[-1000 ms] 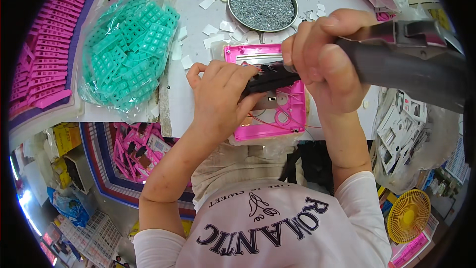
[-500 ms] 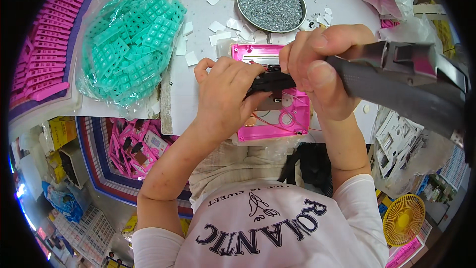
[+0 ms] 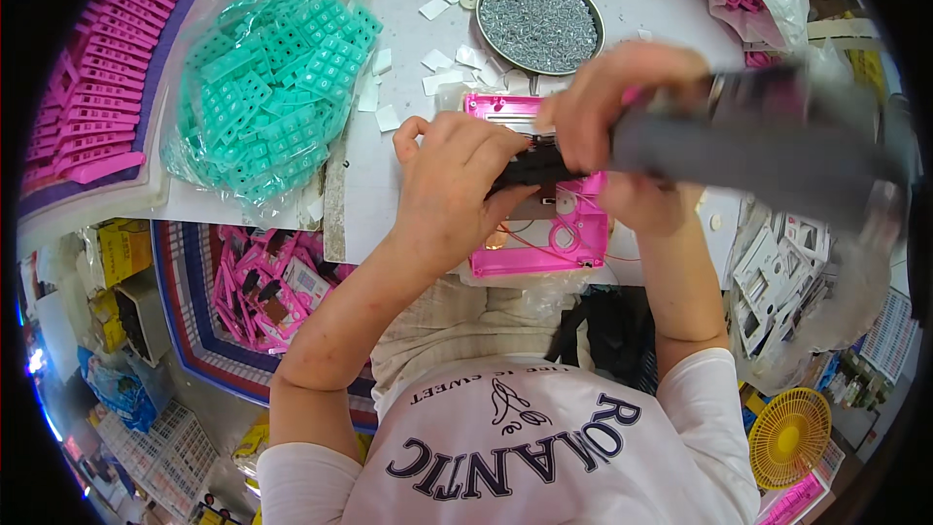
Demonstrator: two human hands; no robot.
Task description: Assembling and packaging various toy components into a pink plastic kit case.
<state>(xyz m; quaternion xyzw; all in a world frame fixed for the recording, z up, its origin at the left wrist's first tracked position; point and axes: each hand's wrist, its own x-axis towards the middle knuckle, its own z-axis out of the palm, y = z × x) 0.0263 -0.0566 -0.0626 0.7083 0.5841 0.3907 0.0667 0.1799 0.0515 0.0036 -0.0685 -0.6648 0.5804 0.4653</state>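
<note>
A pink plastic housing (image 3: 537, 260) lies on the table in front of me, with red wires and a coil of pink inside. My left hand (image 3: 449, 180) reaches over its left side, fingers and thumb closed on a black plastic part (image 3: 537, 163) set across the housing. Above the right side, my right hand (image 3: 632, 136) is wrapped round a dark grey electric screwdriver (image 3: 739, 160), smeared by motion. Its long body points up and right toward the camera. The tool's tip is hidden behind my right hand and the black part.
Behind the housing stands a round dish of small screws (image 3: 540, 21). White paper pieces (image 3: 439, 60) lie scattered beside it. A clear bag of turquoise keypads (image 3: 277, 87) sits left, near stacked pink parts (image 3: 107, 87). A basket (image 3: 219, 355) holds pink housings below; white frames (image 3: 782, 277) lie right.
The screwdriver and my right hand have shifted slightly and now blur. My left hand keeps its hold on the black part. The whole view has moved a little.
</note>
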